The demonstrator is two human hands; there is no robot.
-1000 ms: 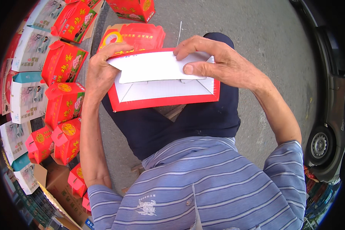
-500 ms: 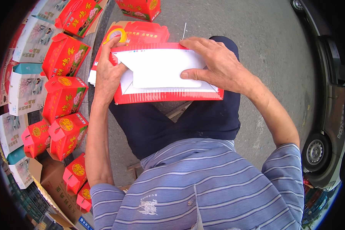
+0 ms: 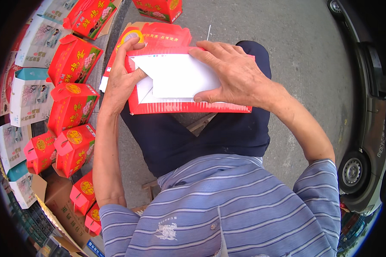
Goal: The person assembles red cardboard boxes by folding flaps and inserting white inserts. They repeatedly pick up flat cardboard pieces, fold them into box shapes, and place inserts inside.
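Observation:
Above my lap is a red cardboard box (image 3: 188,107) with its white inner side and a white flap (image 3: 171,81) facing up. My left hand (image 3: 123,83) is closed round its left end, the thumb tucked in beside the flap and the fingers round the outside. My right hand (image 3: 236,75) grips across the right part, thumb on the flap near the lower red edge and fingers reaching over the far edge. The palm hides that part of the flap. Beyond the box lie flat red cartons (image 3: 167,36) with a yellow tape roll (image 3: 133,37) on them.
Several folded red gift boxes (image 3: 75,107) stand in a row at my left, beside white boxes (image 3: 32,96) with blue-green tops. A brown carton (image 3: 64,205) is at the lower left. One red box (image 3: 158,9) stands ahead. At the right is a parked vehicle (image 3: 369,124).
My right hand has slid left over the flap, so the box's far right corner now shows. My left hand keeps its hold. The view has shifted slightly.

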